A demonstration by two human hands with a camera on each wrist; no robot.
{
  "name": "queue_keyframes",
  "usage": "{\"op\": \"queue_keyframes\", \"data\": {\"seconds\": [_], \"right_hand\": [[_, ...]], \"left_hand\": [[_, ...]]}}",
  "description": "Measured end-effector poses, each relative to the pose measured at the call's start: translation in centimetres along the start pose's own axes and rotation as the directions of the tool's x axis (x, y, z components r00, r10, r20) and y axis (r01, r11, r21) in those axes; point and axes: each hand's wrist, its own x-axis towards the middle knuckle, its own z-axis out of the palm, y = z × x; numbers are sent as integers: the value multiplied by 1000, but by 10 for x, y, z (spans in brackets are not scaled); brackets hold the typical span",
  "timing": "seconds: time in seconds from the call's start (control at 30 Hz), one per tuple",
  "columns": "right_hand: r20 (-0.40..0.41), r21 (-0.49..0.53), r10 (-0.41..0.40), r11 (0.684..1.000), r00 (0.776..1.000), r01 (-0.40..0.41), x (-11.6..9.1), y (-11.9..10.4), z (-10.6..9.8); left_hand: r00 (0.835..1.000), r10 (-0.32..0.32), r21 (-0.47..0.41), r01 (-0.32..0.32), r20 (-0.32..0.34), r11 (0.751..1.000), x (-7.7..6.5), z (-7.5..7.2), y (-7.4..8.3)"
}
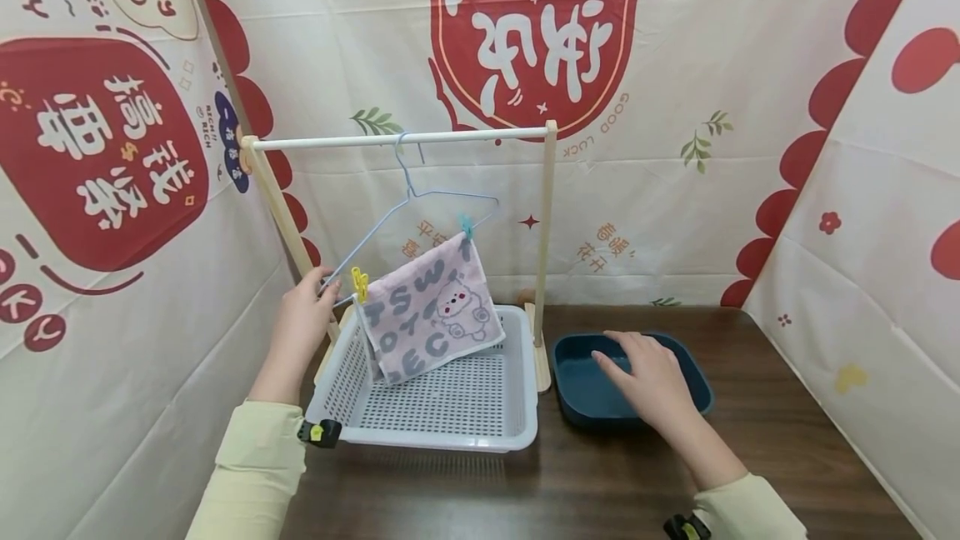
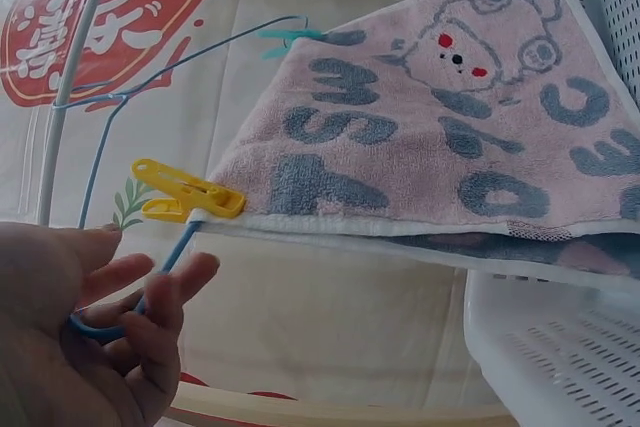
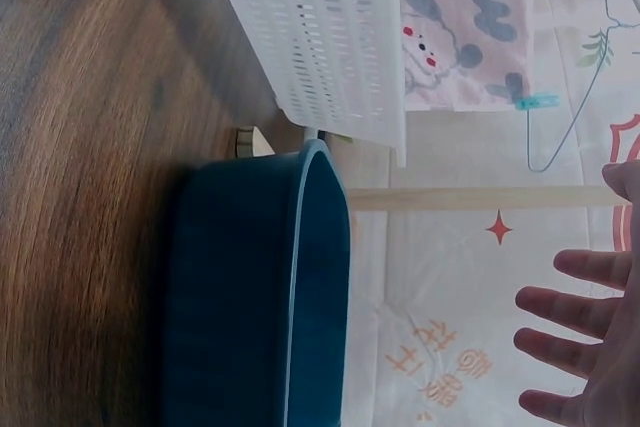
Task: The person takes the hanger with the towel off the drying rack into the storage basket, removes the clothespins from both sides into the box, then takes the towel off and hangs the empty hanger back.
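Note:
A blue wire hanger [image 1: 374,229] hooks over the rack's white rail and tilts down to the left. My left hand [image 1: 306,315] holds its lower left corner, the fingers curled round the wire in the left wrist view. A pink towel [image 1: 438,311] with grey letters and a bear hangs from the hanger's bottom bar. One yellow clip [image 1: 360,284] pins its left end and a teal clip [image 1: 467,227] its right end. Over the dark blue basin [image 1: 581,419] hovers my right hand [image 1: 651,375], its fingers spread and holding nothing in the right wrist view.
Below the towel stands a white perforated basket [image 1: 423,440]. The wooden rack's right post [image 1: 546,232] rises between basket and basin; its rail [image 1: 330,142] crosses above. Printed cloth [image 1: 675,232] encloses the brown table [image 1: 757,407] at the back and both sides.

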Motion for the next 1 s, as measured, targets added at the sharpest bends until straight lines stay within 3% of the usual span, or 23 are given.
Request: {"op": "queue_keyframes", "data": {"seconds": [0.3,0.53,0.8,1.0], "right_hand": [[23,38,33,999,999,-34,7,-2,2],[14,57,44,997,999,-44,13,-5,4],[44,93,56,994,997,-60,21,-12,3],[78,95,21,995,997,-29,32,-17,-1]], "left_hand": [[999,-25,-127,21,-27,992,-2,5,-2],[992,19,-177,-40,-122,983,-4,6,3],[987,34,-224,-69,-156,972,-5,6,11],[980,28,-293,-86,-198,952,-2,6,16]]}}
